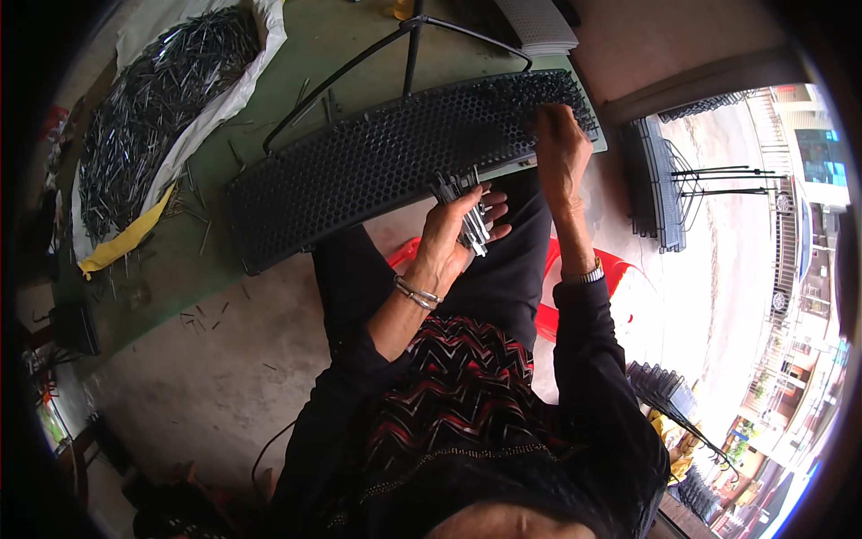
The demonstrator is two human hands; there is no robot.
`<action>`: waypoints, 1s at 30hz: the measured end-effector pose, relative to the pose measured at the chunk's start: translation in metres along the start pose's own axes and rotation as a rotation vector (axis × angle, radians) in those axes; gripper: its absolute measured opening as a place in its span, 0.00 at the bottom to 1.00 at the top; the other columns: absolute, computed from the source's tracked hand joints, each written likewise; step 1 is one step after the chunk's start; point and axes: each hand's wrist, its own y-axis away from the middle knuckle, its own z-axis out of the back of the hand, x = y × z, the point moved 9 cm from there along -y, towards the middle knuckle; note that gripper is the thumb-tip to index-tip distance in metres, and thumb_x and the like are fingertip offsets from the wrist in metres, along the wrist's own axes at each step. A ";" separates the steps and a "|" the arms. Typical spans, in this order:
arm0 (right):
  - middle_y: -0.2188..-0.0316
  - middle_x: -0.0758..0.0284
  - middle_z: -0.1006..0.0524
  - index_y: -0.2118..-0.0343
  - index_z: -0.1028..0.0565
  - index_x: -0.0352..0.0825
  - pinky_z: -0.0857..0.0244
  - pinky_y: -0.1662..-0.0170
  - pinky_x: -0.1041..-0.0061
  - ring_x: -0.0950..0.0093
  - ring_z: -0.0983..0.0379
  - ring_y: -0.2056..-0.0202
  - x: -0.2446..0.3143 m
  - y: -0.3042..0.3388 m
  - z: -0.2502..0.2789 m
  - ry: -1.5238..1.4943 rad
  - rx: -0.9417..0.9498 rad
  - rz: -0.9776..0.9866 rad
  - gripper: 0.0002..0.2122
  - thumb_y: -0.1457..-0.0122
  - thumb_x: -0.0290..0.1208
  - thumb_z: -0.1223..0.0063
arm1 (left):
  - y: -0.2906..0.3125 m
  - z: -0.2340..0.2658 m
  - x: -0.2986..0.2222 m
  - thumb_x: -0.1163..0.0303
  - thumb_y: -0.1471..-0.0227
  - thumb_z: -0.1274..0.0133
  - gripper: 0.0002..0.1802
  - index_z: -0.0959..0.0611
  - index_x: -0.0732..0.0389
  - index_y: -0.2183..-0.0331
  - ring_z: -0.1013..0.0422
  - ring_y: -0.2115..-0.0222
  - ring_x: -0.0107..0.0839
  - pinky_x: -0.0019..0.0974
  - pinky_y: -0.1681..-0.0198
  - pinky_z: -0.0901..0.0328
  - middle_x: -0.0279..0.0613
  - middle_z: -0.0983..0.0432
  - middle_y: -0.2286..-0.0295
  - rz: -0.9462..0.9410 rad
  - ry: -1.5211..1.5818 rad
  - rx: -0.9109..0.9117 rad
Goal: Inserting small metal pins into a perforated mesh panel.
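Observation:
A long black panel full of round holes (pixel 359 157) lies slantwise across the table edge, above my lap. Short dark pins (pixel 549 88) crowd its right end. My left hand (pixel 442 235), palm up below the panel's near edge, is closed around a bunch of thin metal pins (pixel 473 225) that stick out past the thumb. At the pin-filled end, my right hand (pixel 566 153) has its fingertips pinched down against the panel. Whatever is between those fingertips is hidden.
A white sack (pixel 274 40) heaped with loose dark pins (pixel 166 117) lies on the green table (pixel 193 269). A black metal rod frame (pixel 413 45) rises over the panel's far side. Grey panels (pixel 539 27) lie beyond it. Stacked dark panels (pixel 654 184) and a red stool (pixel 615 269) are at the right.

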 end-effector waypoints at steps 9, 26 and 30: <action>0.76 0.66 0.21 0.66 0.25 0.33 0.35 0.73 0.81 0.80 0.25 0.76 -0.010 0.004 -0.004 -0.032 0.020 -0.054 0.05 0.42 0.27 0.50 | 0.007 -0.002 0.002 0.65 0.45 0.49 0.13 0.24 0.62 0.60 0.27 0.69 0.32 0.41 0.66 0.29 0.44 0.24 0.68 0.003 -0.083 -0.007; 0.78 0.65 0.21 0.65 0.25 0.34 0.34 0.74 0.79 0.77 0.24 0.77 0.001 0.006 -0.007 0.095 0.045 0.037 0.05 0.42 0.27 0.50 | 0.010 -0.002 0.002 0.63 0.46 0.46 0.12 0.23 0.62 0.64 0.40 0.81 0.19 0.23 0.81 0.46 0.32 0.33 0.78 0.029 -0.098 0.018; 0.76 0.63 0.22 0.65 0.25 0.33 0.34 0.72 0.78 0.76 0.23 0.75 -0.001 0.006 -0.006 0.057 0.027 0.040 0.05 0.43 0.26 0.50 | 0.010 -0.002 0.001 0.62 0.47 0.45 0.13 0.22 0.62 0.64 0.39 0.82 0.19 0.23 0.81 0.46 0.32 0.32 0.79 0.021 -0.120 0.013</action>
